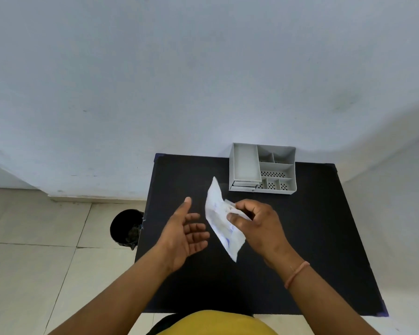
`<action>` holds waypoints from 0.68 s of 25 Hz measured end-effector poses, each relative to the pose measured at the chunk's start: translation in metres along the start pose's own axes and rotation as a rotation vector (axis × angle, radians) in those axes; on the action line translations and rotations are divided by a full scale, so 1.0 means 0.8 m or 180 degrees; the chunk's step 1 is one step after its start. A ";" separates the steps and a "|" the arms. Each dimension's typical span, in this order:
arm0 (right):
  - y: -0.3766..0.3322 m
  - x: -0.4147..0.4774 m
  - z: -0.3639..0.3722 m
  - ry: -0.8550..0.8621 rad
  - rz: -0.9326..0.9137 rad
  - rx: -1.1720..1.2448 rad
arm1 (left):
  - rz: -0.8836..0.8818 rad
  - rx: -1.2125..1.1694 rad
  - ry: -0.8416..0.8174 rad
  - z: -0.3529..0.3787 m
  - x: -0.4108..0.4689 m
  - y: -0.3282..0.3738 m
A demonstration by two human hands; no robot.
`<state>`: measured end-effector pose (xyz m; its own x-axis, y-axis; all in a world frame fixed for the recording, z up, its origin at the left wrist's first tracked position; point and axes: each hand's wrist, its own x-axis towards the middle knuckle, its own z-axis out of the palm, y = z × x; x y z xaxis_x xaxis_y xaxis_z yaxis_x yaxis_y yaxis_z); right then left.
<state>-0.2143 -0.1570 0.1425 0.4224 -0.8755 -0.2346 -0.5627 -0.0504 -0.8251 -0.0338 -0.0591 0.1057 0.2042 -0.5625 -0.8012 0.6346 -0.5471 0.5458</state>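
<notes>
My right hand pinches a white paper sheet with faint blue marks and holds it above the black table. The sheet hangs tilted, its far corner pointing toward the organizer. My left hand is just left of the sheet, palm turned up, fingers spread and relaxed, holding nothing and apart from the paper.
A grey desk organizer with several compartments stands at the table's far right, against the white wall. A black bin sits on the tiled floor at the table's left side. A thin orange band circles my right wrist.
</notes>
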 end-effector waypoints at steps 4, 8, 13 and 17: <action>0.012 -0.013 0.014 0.0034 0.0095 -0.0030 | 0.0496 0.0826 -0.0512 0.040 -0.029 0.004; 0.016 -0.027 0.019 -0.0034 -0.0092 -0.0068 | 0.0611 0.1030 -0.0324 0.064 -0.032 0.006; 0.022 -0.031 0.022 -0.0200 0.0074 -0.0072 | 0.0689 0.1219 0.0005 0.065 -0.023 -0.001; 0.024 -0.034 0.017 -0.0420 0.1123 0.1602 | 0.0584 0.1261 0.0037 0.055 -0.017 -0.004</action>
<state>-0.2268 -0.1277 0.1257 0.3746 -0.7298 -0.5719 -0.2944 0.4913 -0.8197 -0.0714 -0.0772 0.1259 0.2966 -0.6668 -0.6837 0.2524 -0.6357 0.7295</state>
